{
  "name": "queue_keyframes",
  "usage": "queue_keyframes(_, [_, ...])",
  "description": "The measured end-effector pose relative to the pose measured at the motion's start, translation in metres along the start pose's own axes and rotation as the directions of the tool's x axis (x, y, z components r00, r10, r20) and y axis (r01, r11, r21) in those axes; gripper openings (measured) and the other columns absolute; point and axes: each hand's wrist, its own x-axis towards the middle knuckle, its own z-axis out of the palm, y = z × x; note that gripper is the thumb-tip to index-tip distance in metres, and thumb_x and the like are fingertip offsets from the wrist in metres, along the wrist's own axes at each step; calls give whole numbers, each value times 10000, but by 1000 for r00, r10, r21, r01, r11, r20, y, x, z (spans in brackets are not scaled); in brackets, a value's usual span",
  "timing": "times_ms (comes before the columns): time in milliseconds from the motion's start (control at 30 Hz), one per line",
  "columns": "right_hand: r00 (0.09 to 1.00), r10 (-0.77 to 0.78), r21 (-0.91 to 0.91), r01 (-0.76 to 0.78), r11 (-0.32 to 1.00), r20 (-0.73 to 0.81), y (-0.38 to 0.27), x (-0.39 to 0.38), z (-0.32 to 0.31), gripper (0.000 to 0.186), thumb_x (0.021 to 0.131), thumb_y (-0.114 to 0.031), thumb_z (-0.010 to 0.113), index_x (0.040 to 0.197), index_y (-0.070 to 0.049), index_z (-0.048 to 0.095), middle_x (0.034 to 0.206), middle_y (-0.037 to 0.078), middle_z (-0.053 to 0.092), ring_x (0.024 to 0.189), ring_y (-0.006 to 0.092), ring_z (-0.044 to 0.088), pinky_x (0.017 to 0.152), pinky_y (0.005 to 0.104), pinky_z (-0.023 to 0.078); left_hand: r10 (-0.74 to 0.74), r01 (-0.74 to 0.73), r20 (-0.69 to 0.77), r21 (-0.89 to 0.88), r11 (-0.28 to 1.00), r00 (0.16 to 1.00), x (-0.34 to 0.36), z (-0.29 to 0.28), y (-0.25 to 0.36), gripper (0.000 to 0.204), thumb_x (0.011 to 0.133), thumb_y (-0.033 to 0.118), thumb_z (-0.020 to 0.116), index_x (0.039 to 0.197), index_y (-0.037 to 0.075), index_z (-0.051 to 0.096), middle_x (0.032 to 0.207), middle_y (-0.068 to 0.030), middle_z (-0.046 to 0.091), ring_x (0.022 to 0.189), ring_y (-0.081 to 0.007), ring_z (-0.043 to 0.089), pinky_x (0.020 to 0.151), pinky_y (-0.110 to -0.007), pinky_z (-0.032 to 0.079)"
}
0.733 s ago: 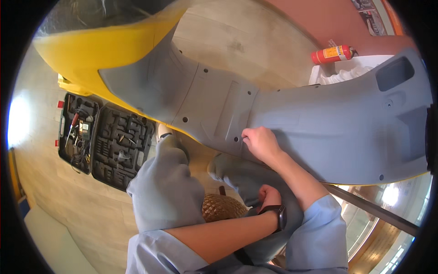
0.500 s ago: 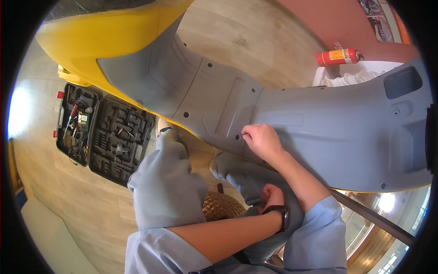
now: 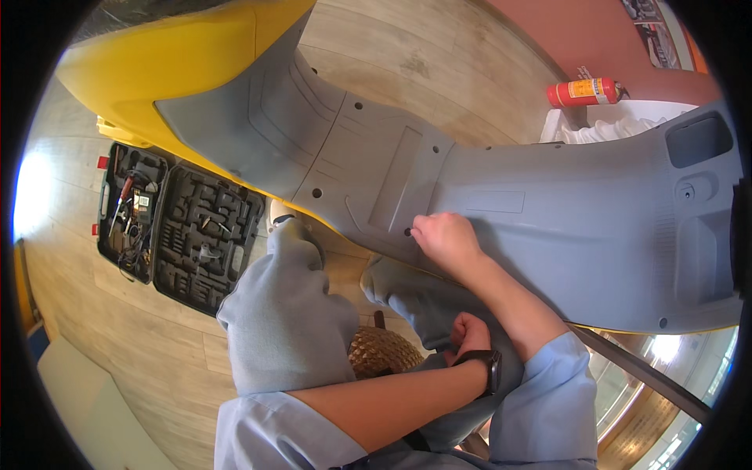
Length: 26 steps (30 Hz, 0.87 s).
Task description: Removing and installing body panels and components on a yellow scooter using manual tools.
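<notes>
My right hand is closed in a pinch over a dark screw hole in the grey floorboard panel of a yellow scooter. Whatever lies between its fingertips is too small to make out. My left hand, below a dark wristwatch, rests curled against my right thigh. Its fingers fold inward and hide anything inside. More holes dot the panel, among them one at the near left and one toward the far side.
An opened black tool case lies on the wooden floor at left, with hand tools in one half. A woven stool seat shows between my legs. At the far right, a red fire extinguisher lies by a white bin.
The view has shifted slightly. My right hand stays pinched at the same hole with a small change in finger pose, and my left hand has barely moved.
</notes>
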Motion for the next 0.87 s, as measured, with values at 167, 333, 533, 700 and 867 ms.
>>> queue_keyframes(167, [999,-50,-141,50,989,6,-6,1,9,173,903,-195,622,793,-61,620,738,128,689,730,327,690,662,447,546,11,-11,15,-5,1000,1000,2,1,1,407,819,321,648,626,230,301,563,66,184,475,-105,198,490,-300,196])
queue_keyframes(333, [995,-82,-138,75,988,-50,-6,-1,9,142,899,-179,625,867,-44,594,750,143,686,798,313,684,705,435,534,-5,5,20,11,1000,1000,-1,0,-2,428,827,339,647,614,228,292,556,69,193,470,-105,202,490,-299,199])
queue_keyframes(533, [995,-64,-156,75,985,73,-2,-3,13,160,890,-189,643,905,-49,567,714,137,663,813,295,680,721,414,525,-51,50,25,39,998,998,9,3,7,439,834,356,650,610,226,295,546,72,201,468,-105,198,491,-294,203])
queue_keyframes(700, [997,-79,-167,81,983,19,-8,0,12,170,914,-196,615,882,-40,555,730,143,650,815,324,654,758,467,509,-55,56,29,-46,997,998,12,2,10,281,574,89,626,609,226,384,564,60,291,466,-120,266,473,-311,201])
queue_keyframes(867, [999,-13,-265,25,964,48,-12,1,19,299,857,-279,694,1011,-67,550,781,97,670,907,312,642,856,445,489,-68,69,22,-21,997,997,12,4,8,257,585,96,639,612,212,411,550,53,304,451,-122,272,463,-310,209])
